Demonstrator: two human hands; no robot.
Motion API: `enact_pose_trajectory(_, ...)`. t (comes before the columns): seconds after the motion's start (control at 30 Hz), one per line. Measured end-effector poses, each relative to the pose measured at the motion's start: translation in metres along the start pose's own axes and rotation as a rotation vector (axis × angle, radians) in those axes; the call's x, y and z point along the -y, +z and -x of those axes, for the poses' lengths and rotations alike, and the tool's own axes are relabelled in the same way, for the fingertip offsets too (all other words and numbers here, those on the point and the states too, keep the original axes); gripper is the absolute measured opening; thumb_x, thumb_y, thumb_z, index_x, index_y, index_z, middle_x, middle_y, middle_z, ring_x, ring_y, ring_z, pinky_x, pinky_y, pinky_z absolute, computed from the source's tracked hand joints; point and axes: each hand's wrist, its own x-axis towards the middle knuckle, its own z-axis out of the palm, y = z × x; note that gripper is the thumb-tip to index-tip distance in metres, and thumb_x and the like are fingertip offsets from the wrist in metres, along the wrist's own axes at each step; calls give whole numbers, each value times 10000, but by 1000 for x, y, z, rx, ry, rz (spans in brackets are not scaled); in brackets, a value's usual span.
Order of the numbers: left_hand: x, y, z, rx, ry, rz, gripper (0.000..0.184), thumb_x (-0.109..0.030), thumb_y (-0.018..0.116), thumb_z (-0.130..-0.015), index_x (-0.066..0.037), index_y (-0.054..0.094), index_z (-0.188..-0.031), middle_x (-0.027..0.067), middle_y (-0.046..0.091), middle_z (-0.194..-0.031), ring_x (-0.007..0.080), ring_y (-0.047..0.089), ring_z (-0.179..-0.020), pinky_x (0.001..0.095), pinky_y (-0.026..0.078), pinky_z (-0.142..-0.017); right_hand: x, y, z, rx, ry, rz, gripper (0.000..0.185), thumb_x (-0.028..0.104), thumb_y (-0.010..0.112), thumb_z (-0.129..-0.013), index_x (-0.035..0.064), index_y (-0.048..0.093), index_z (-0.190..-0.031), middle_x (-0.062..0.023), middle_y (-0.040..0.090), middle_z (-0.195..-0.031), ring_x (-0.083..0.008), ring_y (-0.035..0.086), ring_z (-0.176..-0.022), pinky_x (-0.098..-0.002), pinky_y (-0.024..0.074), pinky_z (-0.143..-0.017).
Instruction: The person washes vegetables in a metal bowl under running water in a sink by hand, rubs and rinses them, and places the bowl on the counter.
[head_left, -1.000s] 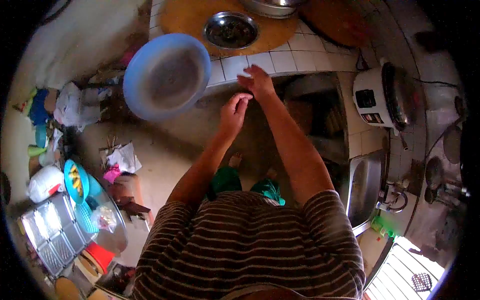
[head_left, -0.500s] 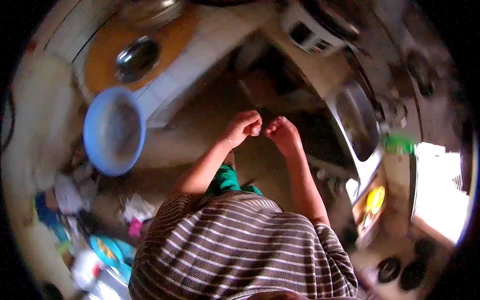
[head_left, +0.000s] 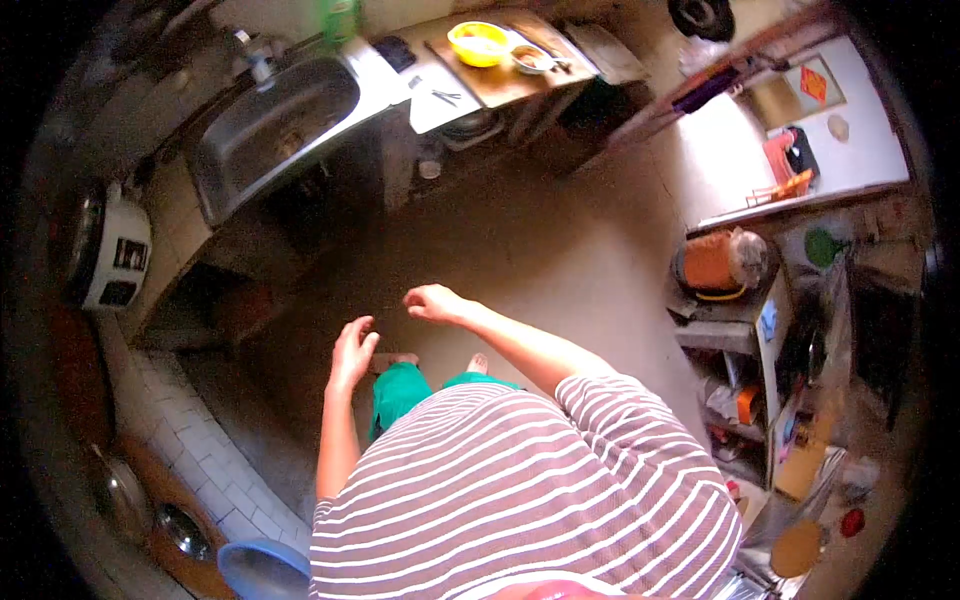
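Observation:
Both bare hands hang over the floor in front of the striped shirt. My left hand (head_left: pixel 353 352) has loosely bent fingers, with the thumb apart and nothing held. To its upper right, my right hand (head_left: pixel 435 303) is empty too, its fingers slightly bent and apart. The hands do not touch each other or any object. Below them show the green trousers (head_left: pixel 402 395) and bare feet.
A sink (head_left: pixel 285 130) is at upper left, with a rice cooker (head_left: pixel 125 255) farther left. A yellow bowl (head_left: pixel 478 45) stands on a wooden board (head_left: pixel 495 85). The blue basin (head_left: pixel 262 572) is at lower left, a loaded shelf (head_left: pixel 728 335) at right, beside a bright doorway.
The view has swung round to the right, bringing the doorway and shelf in. The basin has shifted to the lower left, and the hands have moved apart and loosened.

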Motion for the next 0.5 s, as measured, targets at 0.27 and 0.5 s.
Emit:
enact_pose_trajectory(0.27,-136,174,10,394,327,-169,325,-129,580,-784,-47,544,-1097,128,500,-1126,255,548,-983,332,456,-839,-121,-42,250,-257,243,-352,270,174,577,-784,52,591,-1024,-93,630,-957,-184,593,-901,-303,466,-790)
enact_pose_trajectory(0.5,-251,289,13,657,589,-287,305,-138,592,-788,-51,547,-1077,132,509,-1093,270,536,-977,331,452,-819,-183,-48,415,-827,440,-872,155,87,538,-803,11,607,-918,-59,627,-839,-108,595,-695,-250,495,-654)
